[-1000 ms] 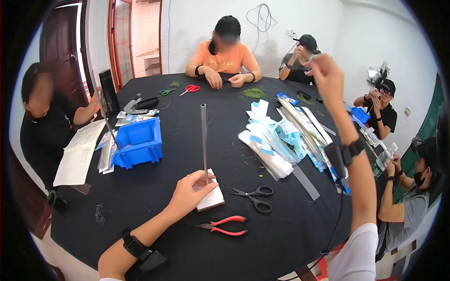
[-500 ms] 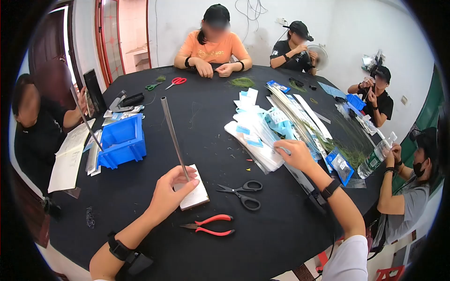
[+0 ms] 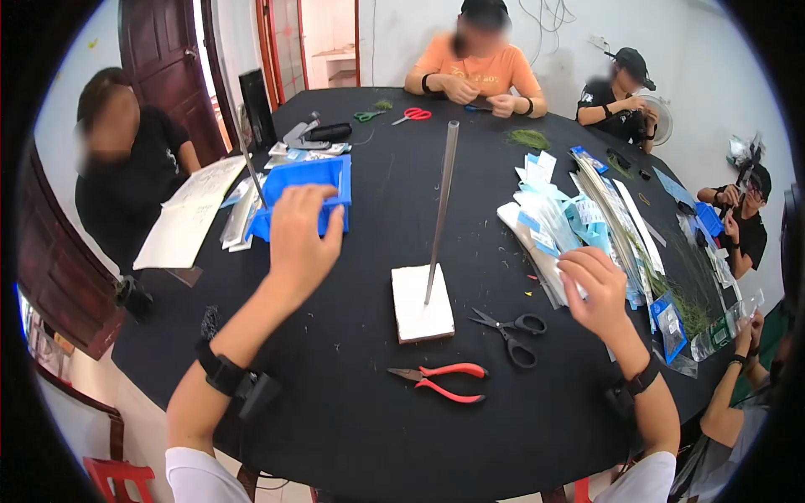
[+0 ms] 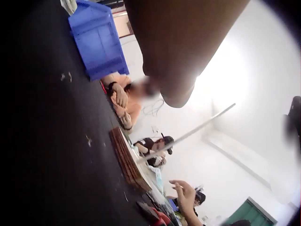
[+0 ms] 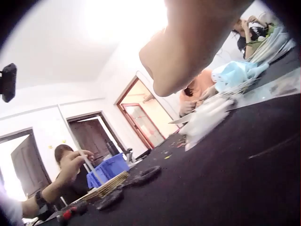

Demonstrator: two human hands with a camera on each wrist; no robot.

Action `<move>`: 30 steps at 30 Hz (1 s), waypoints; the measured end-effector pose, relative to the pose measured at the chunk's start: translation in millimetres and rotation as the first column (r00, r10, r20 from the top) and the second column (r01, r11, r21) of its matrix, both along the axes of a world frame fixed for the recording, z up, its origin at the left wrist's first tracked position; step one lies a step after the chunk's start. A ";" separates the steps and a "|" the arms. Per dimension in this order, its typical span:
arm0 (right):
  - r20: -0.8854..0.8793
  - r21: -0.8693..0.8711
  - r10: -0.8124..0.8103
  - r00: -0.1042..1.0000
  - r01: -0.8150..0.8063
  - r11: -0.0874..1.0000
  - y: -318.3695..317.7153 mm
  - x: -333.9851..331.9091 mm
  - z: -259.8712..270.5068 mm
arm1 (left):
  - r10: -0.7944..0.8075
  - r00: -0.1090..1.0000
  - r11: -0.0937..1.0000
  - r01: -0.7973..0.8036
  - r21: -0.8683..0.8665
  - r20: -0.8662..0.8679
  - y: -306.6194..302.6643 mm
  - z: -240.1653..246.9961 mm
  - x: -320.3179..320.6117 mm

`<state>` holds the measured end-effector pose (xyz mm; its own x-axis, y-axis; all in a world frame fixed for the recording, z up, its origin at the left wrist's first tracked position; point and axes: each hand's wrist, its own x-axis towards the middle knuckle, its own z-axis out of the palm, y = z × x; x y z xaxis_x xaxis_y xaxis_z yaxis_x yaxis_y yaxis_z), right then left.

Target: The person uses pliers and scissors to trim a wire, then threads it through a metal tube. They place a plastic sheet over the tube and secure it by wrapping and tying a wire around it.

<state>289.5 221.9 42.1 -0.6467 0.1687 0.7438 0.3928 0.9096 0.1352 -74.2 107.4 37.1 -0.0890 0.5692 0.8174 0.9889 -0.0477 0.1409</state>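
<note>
In the head view my left hand (image 3: 303, 243) is raised at the near side of a blue bin (image 3: 340, 180), fingers loosely bent; whether it touches the bin cannot be told. A thin metal rod (image 3: 442, 205) stands upright on a white-topped block (image 3: 411, 314), with neither hand on it. My right hand (image 3: 599, 293) hovers by the near end of a pile of clear and white plastic bags (image 3: 537, 239), fingers loosely bent, nothing visible in them. Red-handled pliers (image 3: 453, 369) and black scissors (image 3: 507, 335) lie near the block.
Long packets (image 3: 608, 197), green strands (image 3: 692, 314) and a plastic bottle (image 3: 725, 327) lie on the right. An open notebook (image 3: 197, 205), a stapler (image 3: 306, 136) and red scissors (image 3: 412, 116) are on the left and far side. Several people sit around the black-covered table (image 3: 335, 402).
My left hand has let go of the rod and moved left towards the blue bin. The right hand came down from high up to the bags, then drew slightly back. The head view has shifted.
</note>
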 end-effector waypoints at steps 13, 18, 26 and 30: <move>-0.079 -0.005 0.527 0.846 -0.529 0.849 -106.7 -46.6 5.1 | -0.119 0.992 0.972 0.124 -0.201 0.038 15.4 -19.0 -12.3; 0.032 -0.002 0.571 0.820 -0.571 0.821 -106.0 -47.2 6.7 | 0.017 0.999 0.989 -0.023 -0.143 -0.039 14.7 -24.3 -10.3; -0.039 -0.043 0.596 0.802 -0.597 0.801 -93.4 -63.7 9.6 | -0.250 0.948 0.968 0.236 -0.091 -0.195 13.6 -18.7 7.7; 0.063 -0.122 0.564 0.824 -0.554 0.823 -82.1 -64.7 -5.5 | -0.304 0.945 0.949 0.288 -0.130 -0.123 17.5 -21.5 11.3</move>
